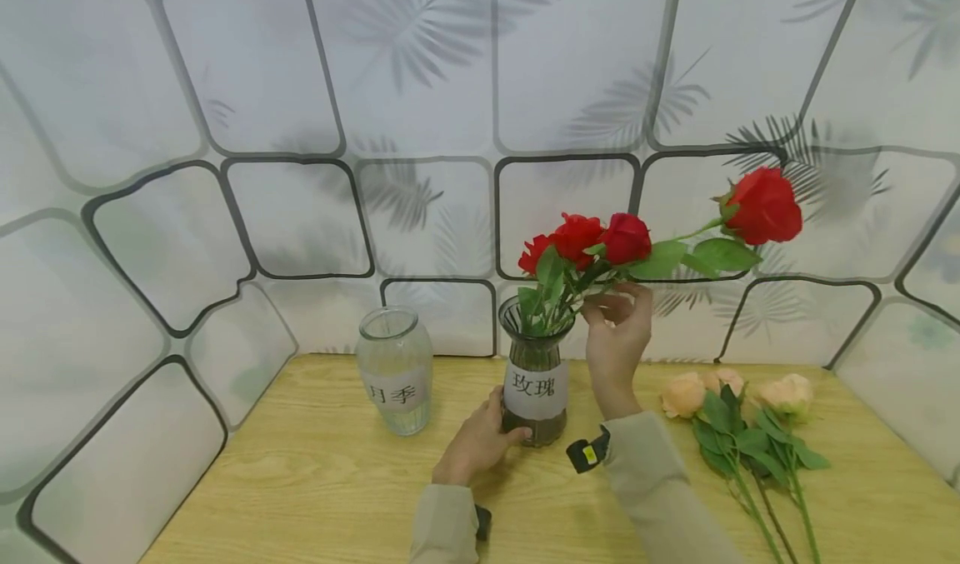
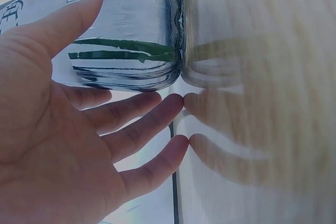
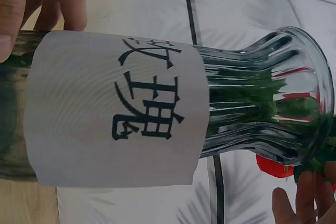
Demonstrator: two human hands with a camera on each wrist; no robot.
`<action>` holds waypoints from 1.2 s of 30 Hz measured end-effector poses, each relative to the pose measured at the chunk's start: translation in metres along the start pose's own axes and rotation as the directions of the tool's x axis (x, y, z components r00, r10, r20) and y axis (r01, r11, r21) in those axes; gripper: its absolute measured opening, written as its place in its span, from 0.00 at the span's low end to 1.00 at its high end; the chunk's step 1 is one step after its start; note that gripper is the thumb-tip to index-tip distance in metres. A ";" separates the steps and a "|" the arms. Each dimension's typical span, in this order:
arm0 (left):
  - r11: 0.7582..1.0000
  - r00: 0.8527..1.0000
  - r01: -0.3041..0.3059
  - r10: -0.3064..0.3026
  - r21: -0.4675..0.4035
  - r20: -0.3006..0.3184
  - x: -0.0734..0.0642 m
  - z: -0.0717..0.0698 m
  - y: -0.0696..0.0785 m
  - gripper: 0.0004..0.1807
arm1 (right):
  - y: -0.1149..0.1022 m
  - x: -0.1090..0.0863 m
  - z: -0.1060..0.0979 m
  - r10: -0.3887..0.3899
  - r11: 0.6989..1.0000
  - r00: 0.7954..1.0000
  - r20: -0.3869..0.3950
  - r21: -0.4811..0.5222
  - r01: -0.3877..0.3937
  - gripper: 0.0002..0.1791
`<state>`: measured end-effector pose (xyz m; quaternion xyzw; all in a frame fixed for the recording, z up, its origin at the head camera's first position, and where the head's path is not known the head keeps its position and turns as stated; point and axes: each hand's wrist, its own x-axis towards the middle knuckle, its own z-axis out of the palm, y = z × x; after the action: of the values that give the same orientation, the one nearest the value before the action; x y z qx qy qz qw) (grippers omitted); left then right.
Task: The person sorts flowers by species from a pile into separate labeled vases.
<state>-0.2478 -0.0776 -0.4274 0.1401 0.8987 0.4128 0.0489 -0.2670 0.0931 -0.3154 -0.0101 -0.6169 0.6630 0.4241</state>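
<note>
A ribbed dark glass vase [image 1: 536, 354] with a white paper label stands upright on the table. Low on its side my left hand [image 1: 483, 437] holds it, thumb at the front and fingers reaching round behind. In the left wrist view those fingers [image 2: 144, 129] are spread, with green stems [image 2: 123, 50] visible inside the glass. Several red roses [image 1: 577, 237] sit at the mouth. Beside the rim my right hand [image 1: 621, 347] pinches the stem of a red rose [image 1: 765, 206], which leans far out to the right. Leaves partly hide the pinched stem.
To the left stands a clear glass vase [image 1: 395, 356] with a white label. Peach-coloured flowers [image 1: 783, 396] with green leaves and long stems lie on the right of the wooden table [image 1: 315, 481]. A patterned cloth wall [image 1: 420, 214] rises behind the vases.
</note>
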 end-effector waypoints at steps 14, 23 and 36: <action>1.000 1.000 -0.008 0.008 0.017 0.004 0.002 0.001 -0.003 0.47 | 0.005 0.003 0.004 -0.055 0.953 0.957 0.286 -0.272 0.136 0.04; 1.000 1.000 -0.006 0.006 0.013 0.002 0.002 0.001 -0.003 0.47 | 0.004 0.007 -0.007 0.015 0.960 0.920 0.392 -0.262 0.096 0.12; 1.000 1.000 -0.004 0.004 0.017 0.010 0.003 0.000 -0.003 0.47 | 0.009 0.011 -0.013 0.006 0.992 0.949 0.314 0.121 -0.047 0.08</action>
<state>-0.2512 -0.0789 -0.4298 0.1443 0.9015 0.4047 0.0514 -0.2725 0.1112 -0.3204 0.1138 -0.6327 0.6997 0.3117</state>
